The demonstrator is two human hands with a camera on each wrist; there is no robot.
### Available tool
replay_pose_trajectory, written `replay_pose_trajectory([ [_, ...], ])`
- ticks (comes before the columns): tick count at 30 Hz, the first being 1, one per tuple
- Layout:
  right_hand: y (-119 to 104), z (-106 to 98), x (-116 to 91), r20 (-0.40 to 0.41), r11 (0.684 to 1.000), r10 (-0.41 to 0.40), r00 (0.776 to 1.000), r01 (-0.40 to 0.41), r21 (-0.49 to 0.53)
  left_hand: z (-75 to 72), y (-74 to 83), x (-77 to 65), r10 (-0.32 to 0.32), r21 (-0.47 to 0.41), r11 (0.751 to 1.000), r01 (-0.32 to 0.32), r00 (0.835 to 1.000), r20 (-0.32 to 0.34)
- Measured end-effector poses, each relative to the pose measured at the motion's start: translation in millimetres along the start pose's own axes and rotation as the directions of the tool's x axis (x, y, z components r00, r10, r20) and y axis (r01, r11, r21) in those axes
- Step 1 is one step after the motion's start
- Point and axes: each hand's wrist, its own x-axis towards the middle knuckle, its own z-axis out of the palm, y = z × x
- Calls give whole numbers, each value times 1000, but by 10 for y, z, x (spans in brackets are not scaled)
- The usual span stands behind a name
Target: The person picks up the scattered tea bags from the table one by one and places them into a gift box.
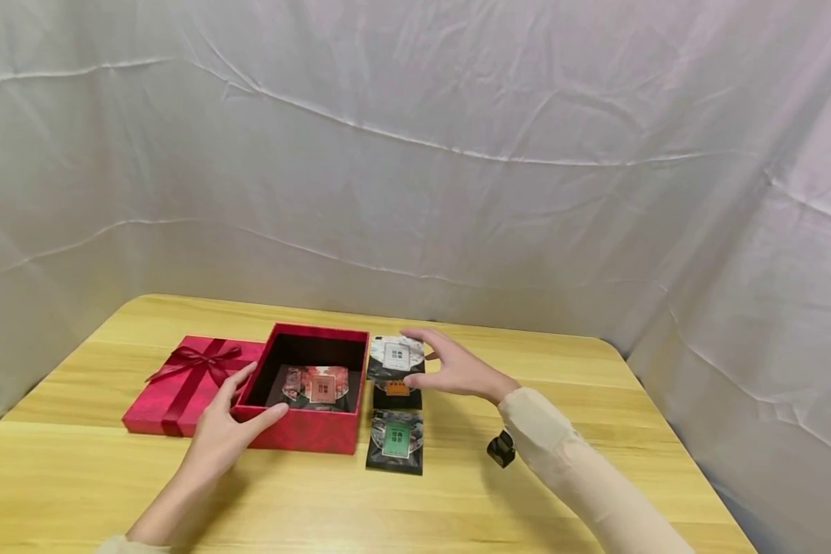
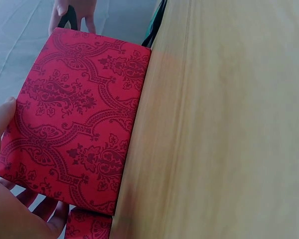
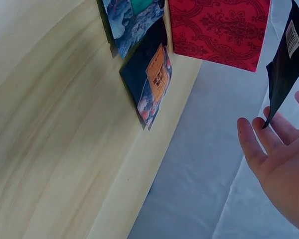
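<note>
My left hand holds the near-left corner of the open red gift box, thumb along the front rim and fingers at the left wall. A tea packet with a red label lies inside. My right hand pinches a tea packet with a white label by its edges, raised above the table to the right of the box. Its dark back with a barcode shows in the right wrist view. Below it lie an orange-labelled packet and a green-labelled packet.
The box's red lid with a ribbon bow lies to the left, partly behind the left hand. A small black object sits by the right forearm. Grey cloth hangs behind the wooden table.
</note>
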Motion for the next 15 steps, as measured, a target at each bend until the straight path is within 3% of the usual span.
replay_pose_trajectory([
  [15, -92, 108, 227, -21, 1000, -7, 1000, 6, -22, 4, -12, 14, -10, 19, 1000, 10, 1000, -3],
])
